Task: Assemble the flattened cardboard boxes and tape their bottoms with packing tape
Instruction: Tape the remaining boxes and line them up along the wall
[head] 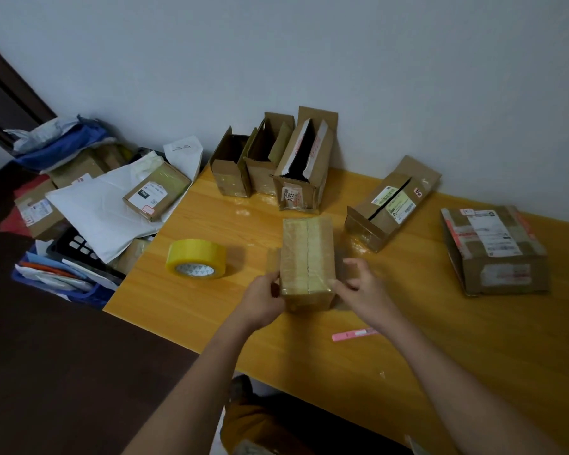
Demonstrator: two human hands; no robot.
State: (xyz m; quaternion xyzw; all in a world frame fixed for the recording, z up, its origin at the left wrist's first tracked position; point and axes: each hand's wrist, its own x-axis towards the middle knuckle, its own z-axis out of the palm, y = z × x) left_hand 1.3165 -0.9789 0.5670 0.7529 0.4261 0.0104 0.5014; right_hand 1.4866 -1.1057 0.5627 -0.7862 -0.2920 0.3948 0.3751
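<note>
Yellow wood table point(391, 323) is running along a pale wall, and between both hands a small box point(307, 257) is standing bottom-up with tape over its seam. Left hand point(263, 300) is gripping its near left corner; right hand point(362, 290) is touching the right side, blurred, so I cannot tell its grasp. Taping looks nearly done. Next probably calls for smoothing the ends, then fetching another box; tape roll point(196, 258) is lying just beyond the left hand.
</note>
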